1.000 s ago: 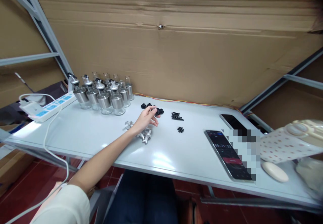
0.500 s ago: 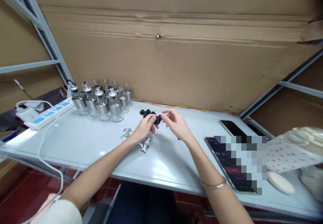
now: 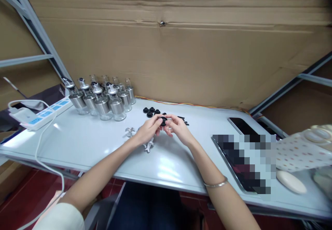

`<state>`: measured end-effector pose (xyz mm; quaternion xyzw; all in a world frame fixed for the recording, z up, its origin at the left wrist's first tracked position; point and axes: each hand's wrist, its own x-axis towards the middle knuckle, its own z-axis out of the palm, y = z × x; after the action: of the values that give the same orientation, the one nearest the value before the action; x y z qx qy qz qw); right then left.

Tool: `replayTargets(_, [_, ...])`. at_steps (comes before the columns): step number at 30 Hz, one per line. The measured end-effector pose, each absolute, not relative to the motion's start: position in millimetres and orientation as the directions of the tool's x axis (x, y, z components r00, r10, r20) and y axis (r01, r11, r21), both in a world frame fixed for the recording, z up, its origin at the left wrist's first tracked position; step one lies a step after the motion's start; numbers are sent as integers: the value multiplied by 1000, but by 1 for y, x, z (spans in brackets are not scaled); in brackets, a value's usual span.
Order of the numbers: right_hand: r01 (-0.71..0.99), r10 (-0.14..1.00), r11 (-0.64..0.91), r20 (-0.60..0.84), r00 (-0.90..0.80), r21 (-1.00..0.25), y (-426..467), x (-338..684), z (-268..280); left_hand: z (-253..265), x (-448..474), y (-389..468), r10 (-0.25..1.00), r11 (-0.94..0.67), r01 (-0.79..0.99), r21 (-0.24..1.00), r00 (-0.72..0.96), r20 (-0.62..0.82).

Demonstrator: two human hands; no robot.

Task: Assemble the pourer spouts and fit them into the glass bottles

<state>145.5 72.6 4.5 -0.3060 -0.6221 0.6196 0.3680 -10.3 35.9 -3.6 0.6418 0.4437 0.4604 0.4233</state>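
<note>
Between both hands, above the table, is a round black stopper point(image 3: 163, 121). My left hand point(image 3: 150, 128) pinches its left side, and my right hand point(image 3: 178, 127) has its fingers closed on the right side. Just beyond the hands, several more black stoppers point(image 3: 149, 114) stand on the tabletop. Thin black sticks point(image 3: 184, 120) lie behind my right hand. Silvery spout pieces point(image 3: 148, 145) rest by my left wrist, partly covered by it, with another silvery piece point(image 3: 129, 131) farther left.
Glass bottles with metal bands point(image 3: 102, 105) stand at the back left, some topped with spouts. A power strip point(image 3: 49, 112) and white cable lie left. On the right are a phone point(image 3: 241, 125), a partly blurred tablet point(image 3: 233, 164) and a cream oval object point(image 3: 291, 181).
My right hand has come in to the left and now grips the black stopper along with my left hand. The camera view has shifted slightly.
</note>
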Motion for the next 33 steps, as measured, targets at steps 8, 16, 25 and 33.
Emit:
replayTargets(8, [-64,821,77,100,-563,-995,71,150,8,3,-12,34,948,-251,127,959,233,217])
replayTargets(16, [-91,800,110,143,-583,-990,73,151,4,6,-11,32,947,-242,53,969,232,224])
replayTargets(25, [-22,815,146,132,-565,-989,70,147,4,4,-10,32,947,-227,66,972,247,204])
replayTargets(33, [16,826,188,149,-543,-982,66,147,7,3,-11,33,939,-253,124,960,269,213])
